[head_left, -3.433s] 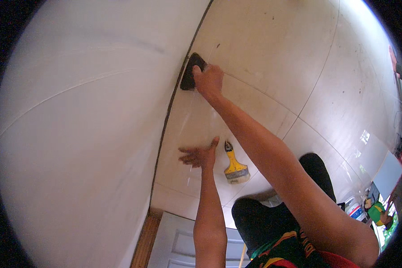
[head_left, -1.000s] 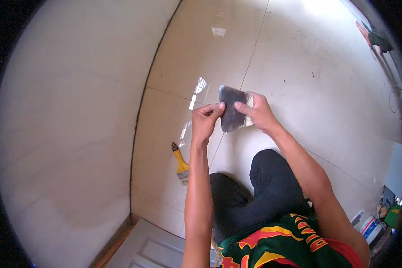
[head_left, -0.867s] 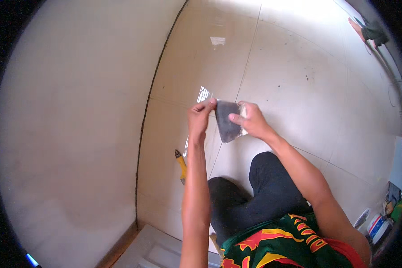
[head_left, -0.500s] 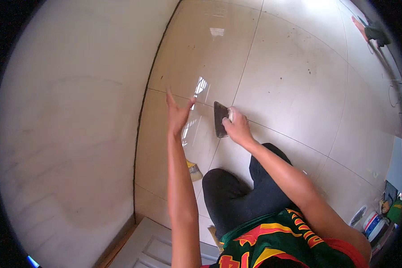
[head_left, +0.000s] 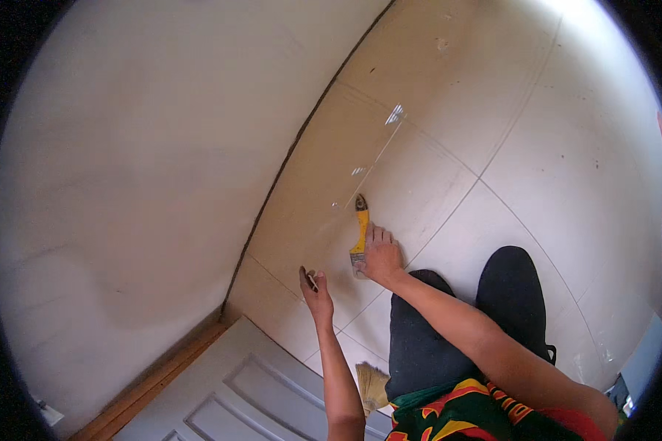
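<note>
My left hand holds a dark, flat scraper, seen nearly edge-on, low over the tiles near the wall's foot. Just right of it, my right hand grips a paintbrush with a yellow handle and grey band around its lower part, its fingers lying along the brush and partly hiding it. The handle's dark tip points away from me, and the bristle end is toward my body. The brush is at floor level on the beige tiled floor.
A white wall fills the left, with a dark line along its foot. Behind me are a grey panelled door, a wooden frame and a straw broom head. My dark-clothed knees are below my hands. A pale board stands at the right edge.
The scraper has passed from my right hand to my left, which has moved down toward me. My right hand has taken hold of the paintbrush. The view has turned.
</note>
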{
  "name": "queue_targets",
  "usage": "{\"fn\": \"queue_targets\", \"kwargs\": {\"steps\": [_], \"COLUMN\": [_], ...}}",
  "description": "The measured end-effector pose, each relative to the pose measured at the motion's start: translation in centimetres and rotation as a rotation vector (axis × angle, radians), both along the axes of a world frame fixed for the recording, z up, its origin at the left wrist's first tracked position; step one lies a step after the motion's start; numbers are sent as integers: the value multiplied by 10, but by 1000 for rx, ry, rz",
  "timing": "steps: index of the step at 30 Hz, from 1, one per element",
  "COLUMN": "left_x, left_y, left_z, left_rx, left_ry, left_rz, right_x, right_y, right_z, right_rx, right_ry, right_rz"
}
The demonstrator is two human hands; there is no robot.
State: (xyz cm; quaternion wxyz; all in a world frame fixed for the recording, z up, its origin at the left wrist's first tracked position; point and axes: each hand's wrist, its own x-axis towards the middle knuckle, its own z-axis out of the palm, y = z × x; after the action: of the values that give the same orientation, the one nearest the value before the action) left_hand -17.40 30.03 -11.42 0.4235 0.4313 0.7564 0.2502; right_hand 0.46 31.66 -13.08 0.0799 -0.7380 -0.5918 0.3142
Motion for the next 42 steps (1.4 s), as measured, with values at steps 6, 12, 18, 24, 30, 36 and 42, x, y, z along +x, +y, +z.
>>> {"fn": "queue_targets", "kwargs": {"steps": [6,12,18,24,30,36,42], "left_x": [-37,-5,10,36,39,76,78], "left_y": [11,21,-8,-42,-43,0,11], "left_z": [-30,-18,5,19,32,38,45], "left_rx": [77,-52,-144,-219,-270,-217,-243], "left_ry": [373,386,359,292,318,295,272], "left_rz": [-44,-137,-205,-215,-183,-293,-314], "right_x": [-5,34,38,257,333,158,177], "right_y": [39,148,242,353,352,263,285], "right_z": [-13,-32,-64,-117,-64,-93,-91], "right_rx": [-320,317,-43,267,538,406,-15], "right_ry": [321,792,811,581,78,255,229], "right_rz": [-81,-468,-56,-368,-605,-95,89]}}
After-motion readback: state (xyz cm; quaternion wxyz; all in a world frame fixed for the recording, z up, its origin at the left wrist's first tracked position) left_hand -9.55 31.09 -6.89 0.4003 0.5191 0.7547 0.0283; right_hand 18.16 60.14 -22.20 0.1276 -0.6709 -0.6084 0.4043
